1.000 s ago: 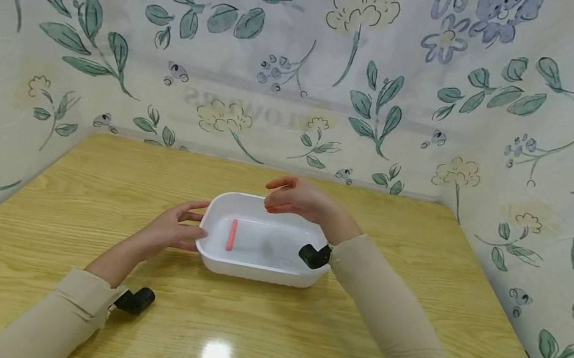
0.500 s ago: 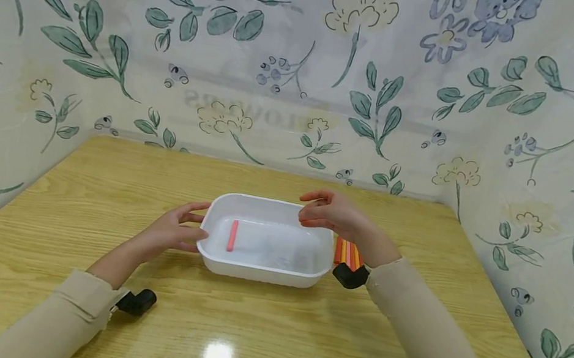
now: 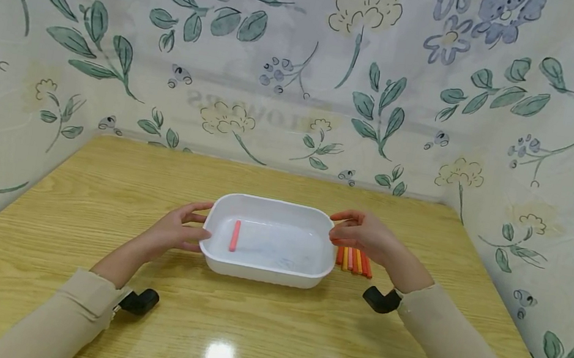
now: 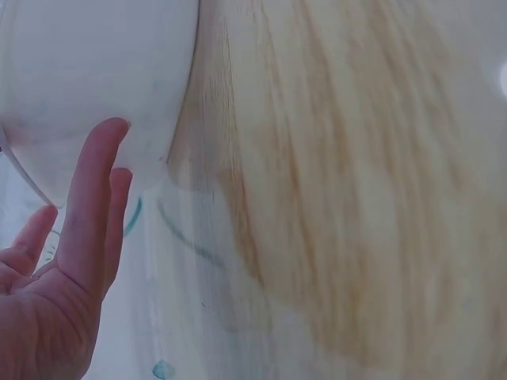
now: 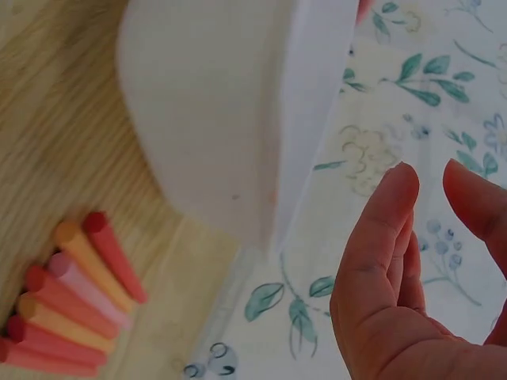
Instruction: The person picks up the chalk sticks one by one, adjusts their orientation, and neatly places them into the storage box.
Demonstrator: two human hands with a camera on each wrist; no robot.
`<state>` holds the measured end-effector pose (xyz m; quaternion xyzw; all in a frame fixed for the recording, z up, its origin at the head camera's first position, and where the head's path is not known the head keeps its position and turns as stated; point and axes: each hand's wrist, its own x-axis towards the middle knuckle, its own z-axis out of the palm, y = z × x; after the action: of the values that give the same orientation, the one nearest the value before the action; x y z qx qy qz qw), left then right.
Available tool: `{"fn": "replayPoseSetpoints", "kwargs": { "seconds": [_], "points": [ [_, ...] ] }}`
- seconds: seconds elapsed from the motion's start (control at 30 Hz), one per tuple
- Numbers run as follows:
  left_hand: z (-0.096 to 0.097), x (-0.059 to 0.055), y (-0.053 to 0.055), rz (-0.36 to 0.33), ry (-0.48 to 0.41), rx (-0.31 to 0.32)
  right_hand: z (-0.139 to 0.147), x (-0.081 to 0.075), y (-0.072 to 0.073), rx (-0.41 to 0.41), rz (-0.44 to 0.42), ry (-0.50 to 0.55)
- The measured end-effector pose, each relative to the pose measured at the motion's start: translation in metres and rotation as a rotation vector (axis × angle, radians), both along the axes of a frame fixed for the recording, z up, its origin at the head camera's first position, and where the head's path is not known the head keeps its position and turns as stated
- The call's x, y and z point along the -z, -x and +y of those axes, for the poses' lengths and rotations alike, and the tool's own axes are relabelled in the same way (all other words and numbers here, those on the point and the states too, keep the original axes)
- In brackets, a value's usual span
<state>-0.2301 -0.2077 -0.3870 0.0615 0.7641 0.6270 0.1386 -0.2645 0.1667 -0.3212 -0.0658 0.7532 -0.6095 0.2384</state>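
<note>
A white plastic basin (image 3: 272, 276) sits on the wooden table, and one pink chalk-like stick (image 3: 234, 236) lies inside it, left of centre. My left hand (image 3: 173, 230) rests against the basin's left end, its thumb at the rim. In the left wrist view, the straight fingers (image 4: 91, 198) touch the outer wall. By the basin's right end is my right hand (image 3: 362, 235), holding nothing; the right wrist view shows its thumb and fingertips apart. Below that hand, several red, orange and pink sticks (image 3: 355, 261) lie side by side on the table, partly hidden by it in the head view.
The wood-grain table (image 3: 253, 329) has glare spots near its front. A floral cloth (image 3: 303, 70) stands behind it and along both sides. Each wrist wears a small black camera (image 3: 381, 300) at the beige sleeve's cuff.
My right hand has moved right and down, from above the basin to its right end. This uncovers the sticks on the table. The left hand and the stick inside the basin stay in place.
</note>
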Motion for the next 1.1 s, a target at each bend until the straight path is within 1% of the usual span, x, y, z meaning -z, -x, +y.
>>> {"fn": "replayPoseSetpoints", "kwargs": {
  "seconds": [0.3, 0.53, 0.77, 0.97, 1.1],
  "points": [
    [0.002, -0.002, -0.002, -0.017, 0.006, -0.012, 0.032, 0.019, -0.003, 0.041, 0.006, -0.035],
    [0.002, -0.004, -0.003, -0.014, 0.023, -0.018, 0.047, 0.033, -0.001, 0.071, -0.012, -0.06],
    [0.002, -0.003, -0.003, -0.02, 0.011, -0.018, 0.061, 0.046, 0.003, 0.115, -0.057, -0.103],
    [0.0, -0.003, -0.003, -0.012, 0.005, -0.006, 0.068, 0.053, 0.008, 0.161, -0.09, -0.149],
    [0.0, -0.002, -0.003, -0.007, -0.007, 0.001, 0.072, 0.057, 0.011, 0.177, -0.114, -0.173]
  ]
}}
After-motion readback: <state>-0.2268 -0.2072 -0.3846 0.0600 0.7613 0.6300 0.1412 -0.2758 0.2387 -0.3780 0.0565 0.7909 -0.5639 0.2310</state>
